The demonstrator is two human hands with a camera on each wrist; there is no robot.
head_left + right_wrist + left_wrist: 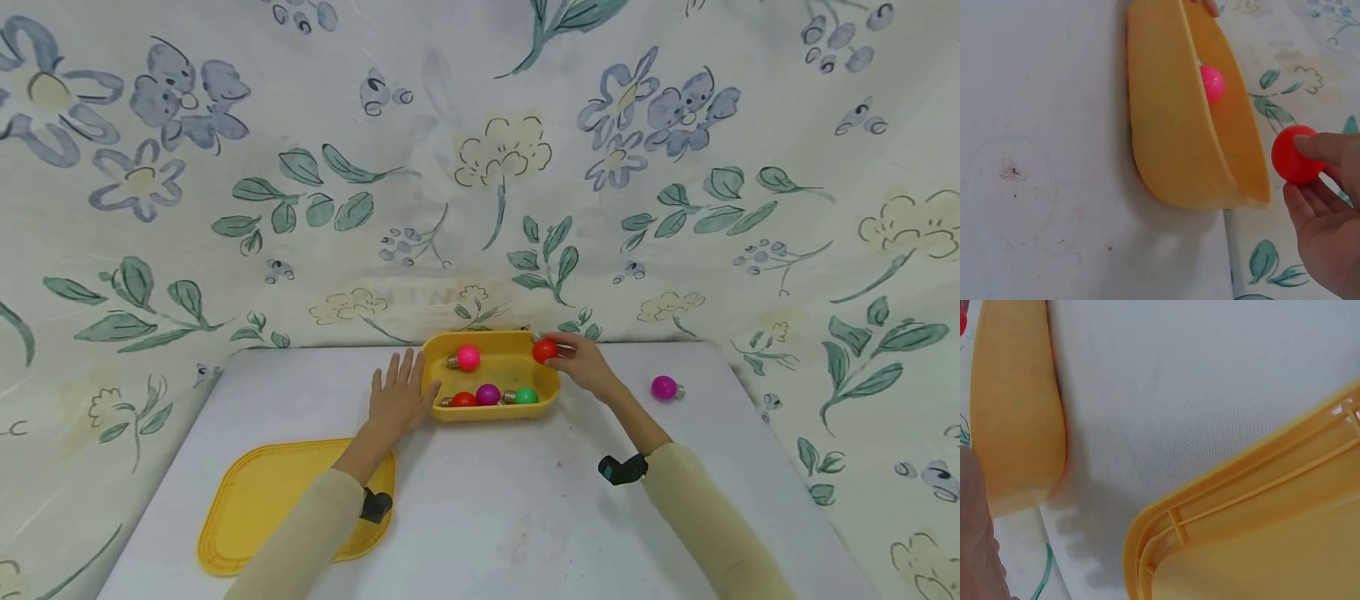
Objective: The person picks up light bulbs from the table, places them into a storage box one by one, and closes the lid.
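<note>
My right hand [587, 367] pinches a red light bulb [544, 351] between thumb and fingers, over the right end of a yellow bin [495, 412]. The right wrist view shows the red bulb [1296, 155] beside the bin's rim [1235, 181]. With fingers spread, my left hand [397, 396] rests at the bin's left end, thumb at the rim. Inside the bin lie a pink bulb [468, 358] at the back, and another red bulb [464, 400], a purple bulb [488, 394] and a green bulb [526, 396] along the front wall.
On the white table [510, 500], a magenta bulb [664, 388] lies right of the bin. A flat yellow lid [262, 492] lies at the front left, partly under my left forearm. Behind the table hangs a flowered cloth [420, 167].
</note>
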